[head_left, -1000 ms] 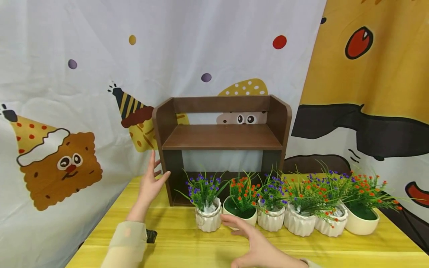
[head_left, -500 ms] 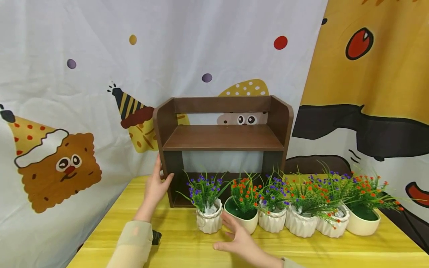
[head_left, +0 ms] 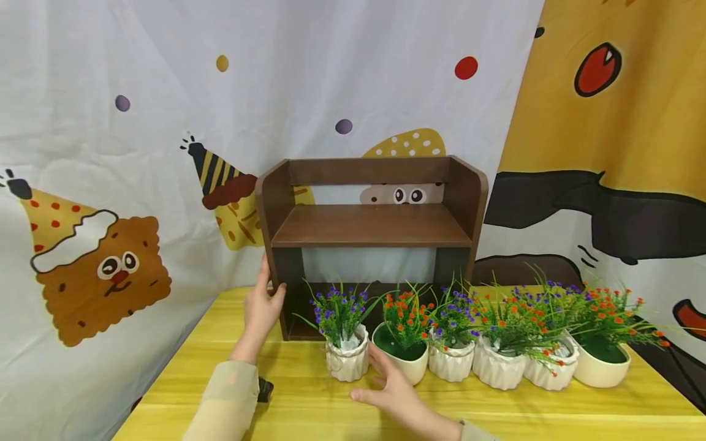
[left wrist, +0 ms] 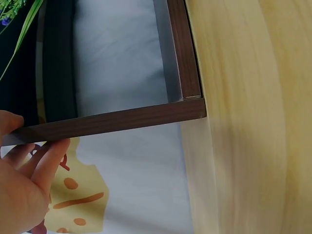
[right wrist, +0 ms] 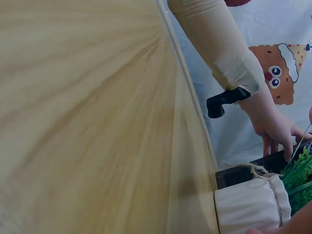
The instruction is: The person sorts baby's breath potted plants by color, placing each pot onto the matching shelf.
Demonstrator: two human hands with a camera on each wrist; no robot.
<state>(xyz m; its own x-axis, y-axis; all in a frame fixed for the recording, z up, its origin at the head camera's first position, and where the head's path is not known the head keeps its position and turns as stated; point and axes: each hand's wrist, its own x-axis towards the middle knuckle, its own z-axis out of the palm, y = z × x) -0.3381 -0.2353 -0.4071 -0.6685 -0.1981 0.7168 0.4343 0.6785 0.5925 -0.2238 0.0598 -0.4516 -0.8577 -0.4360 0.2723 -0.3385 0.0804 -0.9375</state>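
My left hand (head_left: 263,306) holds the left side panel of a brown wooden two-tier shelf (head_left: 369,225). In the left wrist view, the thumb lies on one side of the panel edge (left wrist: 122,119) and the fingers on the other. My right hand (head_left: 399,395) is at the leftmost white ribbed flowerpot (head_left: 346,361), which holds purple artificial flowers. Its fingers are at the pot's right side and the thumb is in front, spread apart. In the right wrist view, fingertips show at the edge of that twine-tied pot (right wrist: 248,204); whether they press on it is unclear.
A cream pot of orange flowers (head_left: 413,367) stands just right of my right fingers. Several more flowerpots (head_left: 499,367) continue the row rightward in front of the shelf. All stand on a yellow wood-grain table (head_left: 309,416). Behind hangs a cartoon-printed cloth (head_left: 138,147).
My left hand has come rightward onto the shelf's side panel. My right hand has moved left and up to the leftmost flowerpot. The shelf and pots stay in place.
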